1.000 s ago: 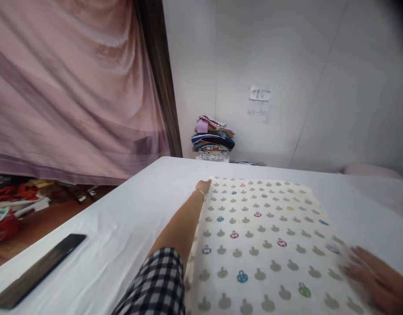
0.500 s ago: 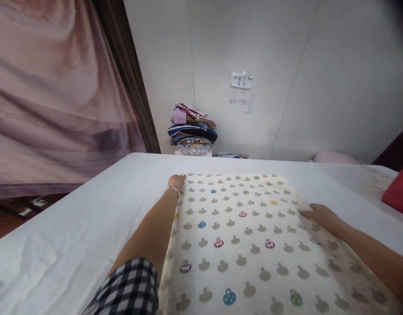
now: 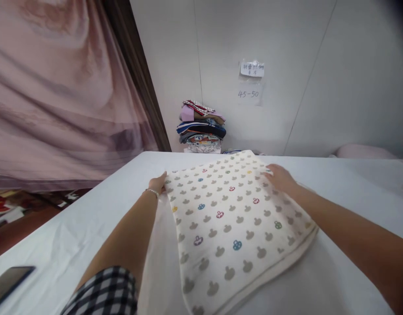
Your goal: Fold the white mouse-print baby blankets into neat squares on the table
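A cream cloth (image 3: 227, 223) printed with grey and coloured mushrooms spreads between my hands, folded in layers along its near edge. My left hand (image 3: 158, 183), with a bracelet at the wrist, pinches its far left corner. On the right side, toward the far end, my right hand (image 3: 279, 177) grips the cloth's edge, thumb and fingers closed on it. The cloth lies at a slant over the white table (image 3: 122, 192), its far corner reaching near the table's back edge. Whether its near part touches the table I cannot tell.
A stack of folded clothes (image 3: 203, 127) stands behind the table against the wall. A dark phone (image 3: 11, 284) lies at the near left. A pink curtain (image 3: 63, 96) hangs at left. Paper notes (image 3: 252, 70) are stuck on the wall. Something pink (image 3: 362, 151) sits behind the table at right.
The cloth has turned and shifted, its near folded edge now in view. My left hand moved left, and my right hand moved left and farther away along the cloth's side.
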Demonstrator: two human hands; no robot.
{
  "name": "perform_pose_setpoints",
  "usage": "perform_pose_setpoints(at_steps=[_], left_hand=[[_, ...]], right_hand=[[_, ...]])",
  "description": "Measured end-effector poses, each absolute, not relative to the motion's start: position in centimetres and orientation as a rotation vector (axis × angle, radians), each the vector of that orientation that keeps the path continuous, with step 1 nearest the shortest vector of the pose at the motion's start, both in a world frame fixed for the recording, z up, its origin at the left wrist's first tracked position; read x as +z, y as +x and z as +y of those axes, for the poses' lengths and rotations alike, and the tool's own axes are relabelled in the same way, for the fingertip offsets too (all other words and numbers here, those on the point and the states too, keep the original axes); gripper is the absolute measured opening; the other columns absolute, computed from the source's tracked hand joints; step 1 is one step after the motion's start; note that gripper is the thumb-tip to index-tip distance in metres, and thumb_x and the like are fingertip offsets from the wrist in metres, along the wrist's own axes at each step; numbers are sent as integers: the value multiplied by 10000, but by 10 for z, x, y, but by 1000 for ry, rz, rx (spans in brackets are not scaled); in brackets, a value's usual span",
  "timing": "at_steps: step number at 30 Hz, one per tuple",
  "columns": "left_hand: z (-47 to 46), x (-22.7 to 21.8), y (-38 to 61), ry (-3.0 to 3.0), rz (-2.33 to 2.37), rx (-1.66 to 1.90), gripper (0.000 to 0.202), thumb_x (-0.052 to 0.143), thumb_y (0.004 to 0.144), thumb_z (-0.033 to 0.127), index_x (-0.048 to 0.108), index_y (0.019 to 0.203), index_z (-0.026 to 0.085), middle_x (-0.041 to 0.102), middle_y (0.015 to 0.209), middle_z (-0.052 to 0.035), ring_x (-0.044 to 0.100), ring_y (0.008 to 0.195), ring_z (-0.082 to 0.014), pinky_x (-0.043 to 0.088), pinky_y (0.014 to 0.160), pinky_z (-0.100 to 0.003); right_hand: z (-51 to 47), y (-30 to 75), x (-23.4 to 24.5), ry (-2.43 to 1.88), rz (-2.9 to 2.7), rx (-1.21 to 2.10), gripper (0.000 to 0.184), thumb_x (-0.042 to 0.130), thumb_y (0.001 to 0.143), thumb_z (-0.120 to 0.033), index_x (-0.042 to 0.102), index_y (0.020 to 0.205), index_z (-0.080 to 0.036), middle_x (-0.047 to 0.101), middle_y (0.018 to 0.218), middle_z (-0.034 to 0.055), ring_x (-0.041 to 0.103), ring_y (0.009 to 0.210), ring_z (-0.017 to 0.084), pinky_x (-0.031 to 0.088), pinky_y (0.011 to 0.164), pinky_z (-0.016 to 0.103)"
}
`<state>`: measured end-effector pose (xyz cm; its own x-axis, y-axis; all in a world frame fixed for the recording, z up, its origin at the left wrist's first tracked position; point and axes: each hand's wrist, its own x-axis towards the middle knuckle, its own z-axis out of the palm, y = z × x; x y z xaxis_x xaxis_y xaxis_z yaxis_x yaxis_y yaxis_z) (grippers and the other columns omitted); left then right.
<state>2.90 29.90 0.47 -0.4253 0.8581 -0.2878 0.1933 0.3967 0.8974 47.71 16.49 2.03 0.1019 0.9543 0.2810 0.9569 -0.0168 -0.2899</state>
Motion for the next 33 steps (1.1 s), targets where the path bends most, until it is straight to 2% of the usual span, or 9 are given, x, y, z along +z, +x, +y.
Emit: perform_pose_setpoints(at_steps=[5, 8, 12, 16, 21, 24, 27, 30, 33], left_hand=[[259, 9, 20, 876, 1632, 937, 261, 724, 648, 294, 596, 751, 90, 614, 593, -54, 597, 518, -146, 527, 522, -259], [229, 9, 19, 877, 1569, 855, 284, 766, 586, 305, 608, 694, 95, 623, 571, -67, 595, 492, -155, 524, 491, -258], [190, 10, 25, 920, 1489, 692, 320, 804, 515, 316, 620, 668, 103, 645, 594, -84, 604, 499, -171, 526, 490, -265], [168, 14, 37, 969, 1491, 606, 279, 792, 534, 301, 599, 615, 117, 636, 579, -59, 577, 479, -131, 505, 480, -215], [148, 18, 55, 999, 1524, 659, 265, 753, 585, 235, 509, 514, 157, 518, 437, 24, 490, 416, -79, 468, 461, -177], [103, 13, 62, 1015, 1441, 613, 215, 729, 614, 269, 548, 601, 154, 563, 497, 15, 511, 443, -80, 441, 447, -173], [28, 6, 66, 1035, 1241, 477, 297, 682, 657, 425, 551, 704, 162, 617, 591, -3, 552, 481, -92, 401, 422, -173], [-33, 3, 68, 923, 1090, 315, 398, 651, 672, 514, 556, 828, 161, 681, 828, -56, 627, 586, -131, 447, 481, -202], [-41, 6, 57, 797, 1063, 377, 447, 559, 749, 533, 591, 899, 113, 676, 880, -106, 651, 703, -167, 508, 621, -251]], right_hand=[[47, 380, 3, -1549, -2214, 346, 413, 371, 912, -419, 536, 1217, -195, 528, 1272, 91, 495, 1142, 226, 386, 960, 411], [-20, 328, -5, -1036, -2609, 486, 555, 481, 848, -466, 420, 1328, -195, 452, 1350, 117, 399, 1231, 254, 261, 1050, 445], [-51, 287, -9, -1109, -2653, 399, 648, 476, 826, -509, 339, 1365, -177, 419, 1372, 122, 363, 1244, 274, 246, 1047, 473], [-43, 265, -2, -1313, -2598, 150, 393, 315, 890, -362, 466, 1233, -242, 572, 1181, 21, 494, 1074, 193, 393, 928, 373], [-39, 284, 20, -1306, -2556, -28, 522, 103, 900, -213, 619, 976, -210, 613, 977, -24, 554, 978, 152, 442, 827, 301], [-67, 331, 40, -1226, -2571, 71, 506, 134, 898, -211, 638, 921, -179, 619, 916, 13, 546, 957, 137, 434, 839, 275], [-122, 381, 45, -1251, -2440, 274, 342, 309, 878, -241, 648, 871, -204, 637, 848, 41, 574, 837, 155, 468, 801, 297], [-178, 418, 21, -1430, -2404, 448, 265, 413, 861, -264, 674, 901, -265, 658, 981, 68, 598, 947, 207, 487, 843, 333], [-213, 443, -25, -1425, -2388, 253, 334, 452, 837, -257, 628, 1108, -344, 594, 1192, 54, 566, 1079, 236, 492, 884, 349]])
